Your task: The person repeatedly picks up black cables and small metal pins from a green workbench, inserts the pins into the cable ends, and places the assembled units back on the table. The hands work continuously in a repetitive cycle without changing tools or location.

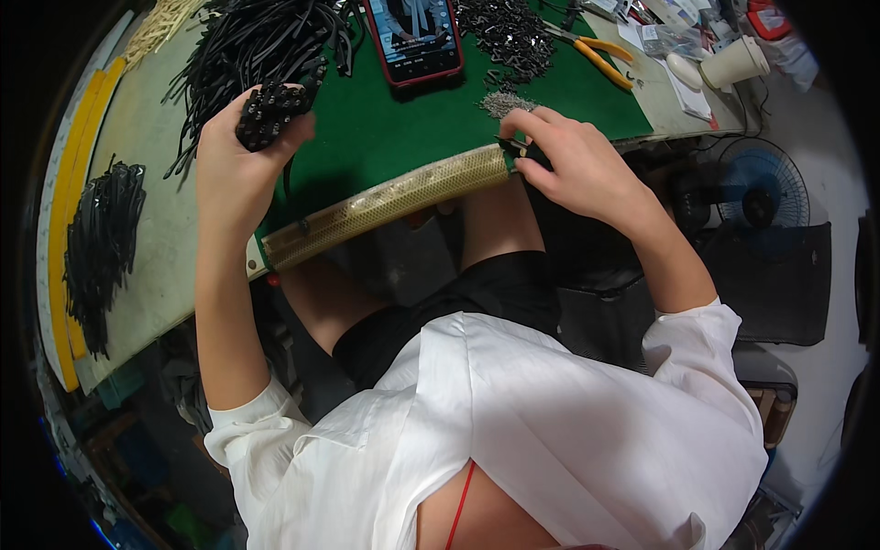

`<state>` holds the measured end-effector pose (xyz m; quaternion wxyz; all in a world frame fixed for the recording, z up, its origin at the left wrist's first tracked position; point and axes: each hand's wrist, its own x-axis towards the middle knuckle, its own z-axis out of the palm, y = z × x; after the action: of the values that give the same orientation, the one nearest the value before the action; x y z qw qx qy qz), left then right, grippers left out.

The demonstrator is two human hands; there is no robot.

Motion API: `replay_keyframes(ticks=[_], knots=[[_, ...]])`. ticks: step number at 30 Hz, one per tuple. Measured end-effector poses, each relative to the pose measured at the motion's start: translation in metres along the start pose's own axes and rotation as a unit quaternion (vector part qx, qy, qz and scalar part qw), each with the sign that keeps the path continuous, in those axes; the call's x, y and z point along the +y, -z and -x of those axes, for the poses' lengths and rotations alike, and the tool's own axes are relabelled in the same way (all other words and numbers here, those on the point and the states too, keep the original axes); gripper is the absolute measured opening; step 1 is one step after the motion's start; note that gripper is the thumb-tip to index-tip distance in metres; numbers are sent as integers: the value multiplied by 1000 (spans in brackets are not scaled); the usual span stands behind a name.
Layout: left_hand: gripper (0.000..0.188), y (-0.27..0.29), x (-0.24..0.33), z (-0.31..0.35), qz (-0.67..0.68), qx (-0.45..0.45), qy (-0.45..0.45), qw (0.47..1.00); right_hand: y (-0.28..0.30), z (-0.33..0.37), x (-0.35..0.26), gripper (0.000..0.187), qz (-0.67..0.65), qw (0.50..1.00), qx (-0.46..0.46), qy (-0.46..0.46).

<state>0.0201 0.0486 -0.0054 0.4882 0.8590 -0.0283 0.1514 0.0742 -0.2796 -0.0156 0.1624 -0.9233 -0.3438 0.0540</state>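
My left hand (231,165) is raised over the left part of the green mat, its fingers wrapped round a bundle of black straps (271,114) whose cut-looking ends face up. Near the right end of a yellowish mesh-covered edge strip (394,197), my right hand (587,167) pinches a small black piece (530,151) between thumb and fingers; its exact kind is too small to tell. Just beyond that hand lies a little heap of tiny silvery parts (506,103). A large pile of loose black straps (247,55) spreads behind my left hand.
A phone in a red case (414,41) lies on the green mat (385,128). Small black parts (509,41) are heaped beside yellow-handled pliers (605,62). A white cup (738,62) lies tipped at the right. More black straps (103,247) and a yellow strip (69,220) are far left.
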Motion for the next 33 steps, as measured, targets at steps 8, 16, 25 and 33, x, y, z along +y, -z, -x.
replay_keyframes(ticks=[8,16,25,33], knots=[[23,-7,11,8,50,-7,48,998,1,-3,-4,26,3,1000,2,11],[34,-19,21,17,268,11,102,958,5,-10,-5,25,34,998,-22,39],[18,-41,26,29,189,69,-21,979,27,-12,-27,32,-238,969,-69,-12],[14,-56,35,32,261,63,31,963,16,-12,-82,33,-609,793,-15,-20]])
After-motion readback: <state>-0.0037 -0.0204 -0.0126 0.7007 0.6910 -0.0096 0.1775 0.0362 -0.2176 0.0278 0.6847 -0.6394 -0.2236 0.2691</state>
